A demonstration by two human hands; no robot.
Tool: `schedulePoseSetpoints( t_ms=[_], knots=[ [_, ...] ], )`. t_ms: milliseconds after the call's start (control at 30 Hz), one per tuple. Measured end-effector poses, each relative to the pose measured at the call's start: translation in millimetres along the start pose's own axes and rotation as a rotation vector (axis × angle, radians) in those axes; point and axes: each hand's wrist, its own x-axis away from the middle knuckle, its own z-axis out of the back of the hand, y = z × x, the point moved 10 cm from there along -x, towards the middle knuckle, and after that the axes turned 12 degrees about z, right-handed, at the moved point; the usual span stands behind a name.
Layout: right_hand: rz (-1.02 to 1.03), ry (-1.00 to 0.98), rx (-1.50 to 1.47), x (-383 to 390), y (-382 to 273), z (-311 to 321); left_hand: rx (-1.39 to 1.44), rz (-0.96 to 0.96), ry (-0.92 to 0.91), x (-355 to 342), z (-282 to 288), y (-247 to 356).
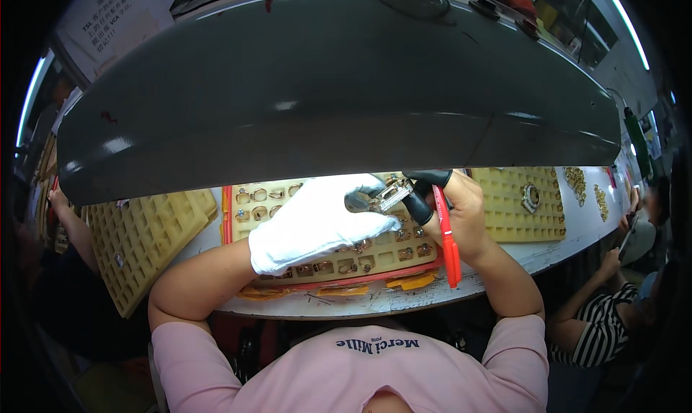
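Observation:
A silver, stone-set ring (pixel 393 195) is held up over the middle tray, pinched between both hands. My left hand (pixel 317 218) wears a white glove and is closed on the ring's left side; dark patches show at its fingertips. On the other side, my right hand (pixel 461 211) is bare except for black covers on its thumb and forefinger, which close on the ring. A red marker pen (pixel 448 240) is also tucked in my right hand, pointing toward me. Under the hands, the cream slotted tray (pixel 389 257) carries several rings, partly hidden by the glove.
A large dark lamp hood (pixel 339 89) hangs low over the table's far side. Stacked cream trays (pixel 144 233) lie left, another tray (pixel 504 211) with a large round piece (pixel 530 197) right. Gold-coloured pieces (pixel 575 182) lie beyond it. Other people sit at both sides.

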Motion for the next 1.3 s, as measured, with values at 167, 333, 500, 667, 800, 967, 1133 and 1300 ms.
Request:
schedulePoseSetpoints(
  t_ms=[167, 333, 500, 667, 800, 967, 1133, 1300],
  knots=[
    [0.127, -0.012, 0.018, -0.7, -11.2, -0.5, 0.020, -0.003, -0.031, -3.2, -2.3, 0.9],
    [0.211, 0.017, -0.001, -3.3, -18.8, -1.8, 0.024, -0.041, -0.006, -4.1, -3.3, -4.6],
    [0.138, 0.031, 0.002, -0.9, -9.9, 0.1, 0.120, 0.055, -0.108, -4.1, -8.0, -7.5],
    [0.035, 0.009, -0.024, -1.7, -2.9, -2.6, 0.188, -0.003, -0.103, -8.1, -9.7, -13.8],
    [0.003, 0.029, -0.021, 1.4, 2.4, -1.9, 0.229, 0.073, -0.130, -3.0, -11.2, -12.3],
    [-0.035, 0.009, -0.031, 4.7, 9.3, -4.7, 0.233, 0.080, -0.138, -6.3, -11.9, -14.2],
    [-0.054, 0.009, -0.038, 1.5, 7.6, -5.2, 0.234, 0.070, -0.140, -4.1, -11.5, -12.7],
    [-0.059, -0.018, -0.028, 4.1, 11.0, -7.9, 0.210, 0.098, -0.120, -1.7, -10.0, -10.2]
  ],
)
